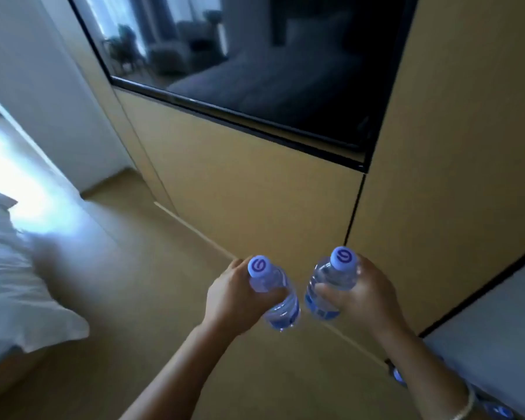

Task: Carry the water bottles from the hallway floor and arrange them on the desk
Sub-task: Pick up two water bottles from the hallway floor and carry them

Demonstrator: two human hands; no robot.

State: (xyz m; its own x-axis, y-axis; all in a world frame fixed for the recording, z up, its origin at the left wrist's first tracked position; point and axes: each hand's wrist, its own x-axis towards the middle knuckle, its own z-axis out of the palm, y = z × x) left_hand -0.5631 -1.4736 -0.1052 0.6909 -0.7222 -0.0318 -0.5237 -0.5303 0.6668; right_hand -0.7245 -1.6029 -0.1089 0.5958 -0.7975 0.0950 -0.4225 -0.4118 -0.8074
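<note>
A person carries 2 clear water bottles with pale caps, 1 in each hand, held upright side by side and just apart. The left hand [234, 294] curls around the left bottle [273, 294]; the right hand [362, 294] curls around the right bottle [331, 286]. Both are off the floor, so the carry looks underway, with the setting down on the desk judged not yet done. A grey surface [497, 334] at lower right may be the desk. Ahead stands a tan cabinet wall [255, 189] with a dark screen [255, 56]; a white bed [15, 268] lies left. More bottles seem to sit under the right forearm, blurred
</note>
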